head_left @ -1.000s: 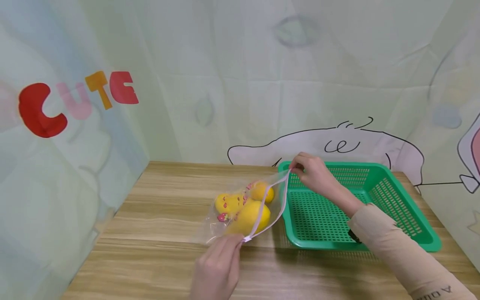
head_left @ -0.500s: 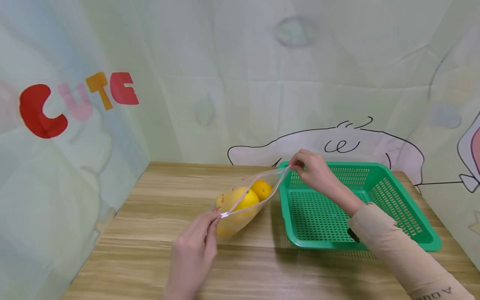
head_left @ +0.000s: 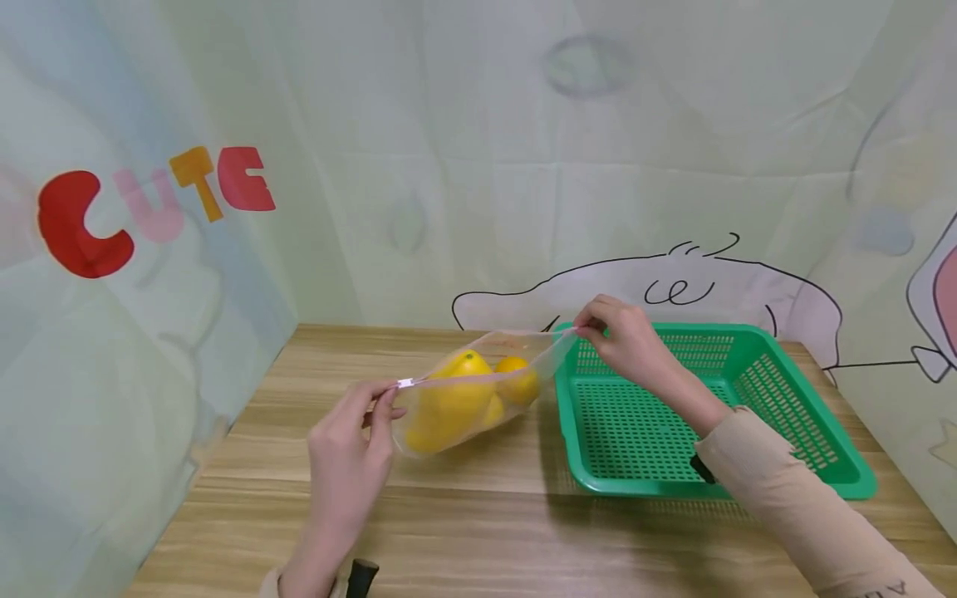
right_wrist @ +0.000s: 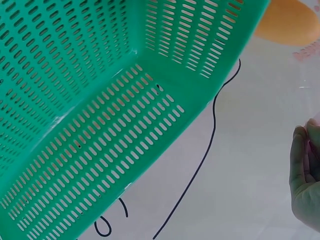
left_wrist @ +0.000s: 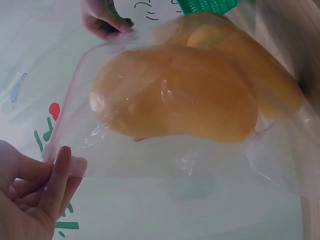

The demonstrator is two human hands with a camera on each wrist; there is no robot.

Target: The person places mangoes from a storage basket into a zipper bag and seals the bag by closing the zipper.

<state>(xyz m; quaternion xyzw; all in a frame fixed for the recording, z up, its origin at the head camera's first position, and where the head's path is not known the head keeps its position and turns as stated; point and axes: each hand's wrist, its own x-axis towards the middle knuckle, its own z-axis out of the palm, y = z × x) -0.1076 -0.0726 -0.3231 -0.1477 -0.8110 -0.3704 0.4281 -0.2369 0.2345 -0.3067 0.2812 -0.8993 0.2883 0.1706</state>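
Note:
A clear zip bag (head_left: 449, 415) with a pink zip edge and a white slider hangs stretched between both hands. My left hand (head_left: 351, 440) pinches the slider end of its mouth; my right hand (head_left: 620, 336) pinches the far corner, above the basket's left rim. Inside lie a large yellow fruit (head_left: 456, 399) and a round orange-yellow fruit (head_left: 517, 380). In the left wrist view the long yellow fruit (left_wrist: 175, 95) shows through the plastic, with more yellow fruit behind it. The bag's mouth looks narrow, its two edges close together.
A green perforated basket (head_left: 576, 465) stands to the right on the wooden table (head_left: 478, 531), partly under my right forearm. A printed cloth backdrop (head_left: 478, 208) rises behind the table and along its left side.
My left hand has moved up and to the left with the slider end, stretching the bag's mouth and tilting the bag up. The fruit has shifted inside. My right hand has hardly moved.

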